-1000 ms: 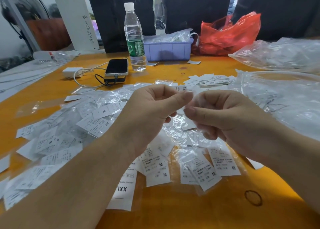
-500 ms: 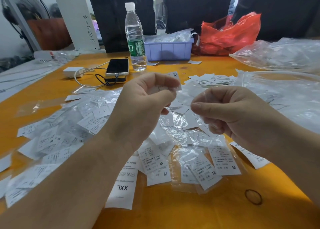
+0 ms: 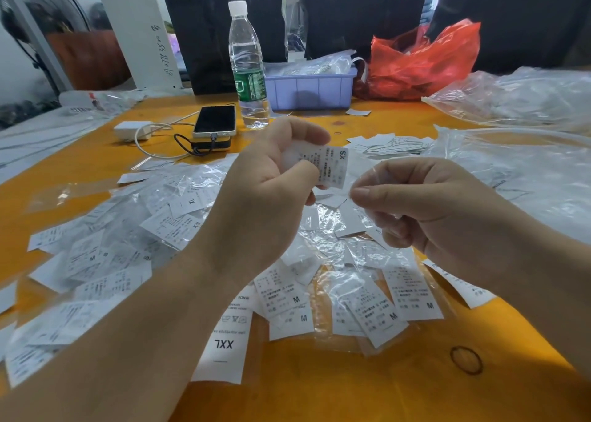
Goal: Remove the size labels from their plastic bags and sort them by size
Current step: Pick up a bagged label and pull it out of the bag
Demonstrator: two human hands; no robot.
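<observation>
My left hand [image 3: 271, 181] pinches a small stack of white XS labels [image 3: 332, 167] above the table. Just to the right, my right hand [image 3: 425, 204] pinches a thin clear plastic bag [image 3: 367, 178] that hangs limp from its fingers. Below both hands lies a heap of bagged and loose labels [image 3: 144, 229] spread over the orange table [image 3: 319, 389]. Several M labels [image 3: 412, 290] lie in a row near me, and a long XXL label [image 3: 224, 345] lies under my left forearm. A small pile of loose labels [image 3: 393, 143] sits farther back.
At the back stand a water bottle [image 3: 248, 69], a phone on a power bank [image 3: 215, 124] with a charger cable, a purple bin [image 3: 310, 85] and a red plastic bag [image 3: 422, 60]. Large clear bags [image 3: 518, 101] cover the right side. A rubber band [image 3: 466, 360] lies near right.
My hands have drawn apart. The left hand rose with the XS labels, now out of the bag, while the right hand kept the empty bag.
</observation>
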